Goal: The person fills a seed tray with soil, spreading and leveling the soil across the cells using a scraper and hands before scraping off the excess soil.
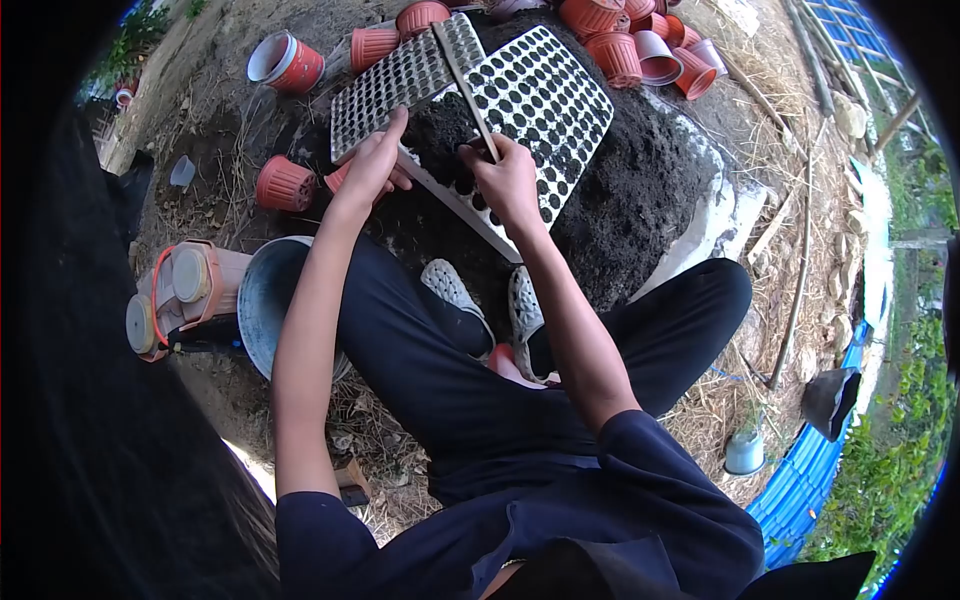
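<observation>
My right hand (505, 185) is closed round a thin flat wooden stick (462, 85), which slants up and left across the trays. Under it lies a white seedling tray (545, 75) with rows of round cells, many holding dark soil. My left hand (375, 165) is at this tray's left corner, thumb up along the edge and fingers lower at the side, seemingly gripping it. A small mound of soil (440, 125) covers the cells between my hands. A second seedling tray (385, 90), its cells smaller, lies against the first on the left.
Dark loose soil (635, 190) is heaped right of the trays on a white sheet (715, 215). Red plastic pots (610, 55) are piled behind. A bucket (265, 300) and capped containers (190, 285) stand by my left knee. Dry straw and sticks cover the right side.
</observation>
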Available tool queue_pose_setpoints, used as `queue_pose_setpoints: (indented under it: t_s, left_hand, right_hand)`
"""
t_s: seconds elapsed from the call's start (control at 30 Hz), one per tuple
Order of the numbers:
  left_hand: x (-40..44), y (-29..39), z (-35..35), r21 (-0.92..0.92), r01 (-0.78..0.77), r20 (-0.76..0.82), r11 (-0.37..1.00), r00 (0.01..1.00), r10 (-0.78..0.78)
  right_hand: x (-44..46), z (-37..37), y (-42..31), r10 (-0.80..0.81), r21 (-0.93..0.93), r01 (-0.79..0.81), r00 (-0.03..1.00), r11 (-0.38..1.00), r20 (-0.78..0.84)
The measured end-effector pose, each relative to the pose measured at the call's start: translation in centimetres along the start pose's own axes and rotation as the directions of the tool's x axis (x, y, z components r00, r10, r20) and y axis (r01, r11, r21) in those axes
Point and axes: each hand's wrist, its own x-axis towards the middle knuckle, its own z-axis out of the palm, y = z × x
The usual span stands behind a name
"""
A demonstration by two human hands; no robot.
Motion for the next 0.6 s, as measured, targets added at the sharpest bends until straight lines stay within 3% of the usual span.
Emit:
queue_pose_setpoints:
  t_s: [0.03,0.1,0.23,0.33,0.37,0.6]
  left_hand:
    - [0.0,-0.1,-0.1,-0.003,0.0,0.001,1.0,1.0,0.0]
    - [0.2,-0.2,-0.4,-0.014,0.037,0.043,0.999,0.998,-0.037]
    - [0.2,-0.3,-0.2,-0.008,0.035,0.034,0.999,0.999,-0.034]
    - [0.1,-0.1,0.1,0.023,-0.023,-0.008,0.999,1.0,0.023]
    - [0.1,-0.2,0.2,0.022,-0.025,-0.001,0.999,1.0,0.025]
    - [0.2,-0.3,0.1,0.023,-0.012,-0.006,1.0,1.0,0.012]
  right_hand:
    - [-0.2,-0.7,0.2,-0.041,0.024,0.041,0.999,0.999,-0.014]
    - [-0.4,-2.6,0.6,0.06,0.089,-0.058,0.998,0.994,-0.026]
    - [-0.8,-7.6,2.7,0.079,0.267,-0.038,0.986,0.963,-0.146]
    - [-1.2,-11.0,4.5,0.156,0.388,-0.088,0.977,0.917,-0.148]
    - [-1.3,-11.5,5.3,0.165,0.376,-0.079,0.965,0.923,-0.205]
    - [-2.2,-14.9,7.1,0.204,0.434,-0.099,0.958,0.896,-0.202]
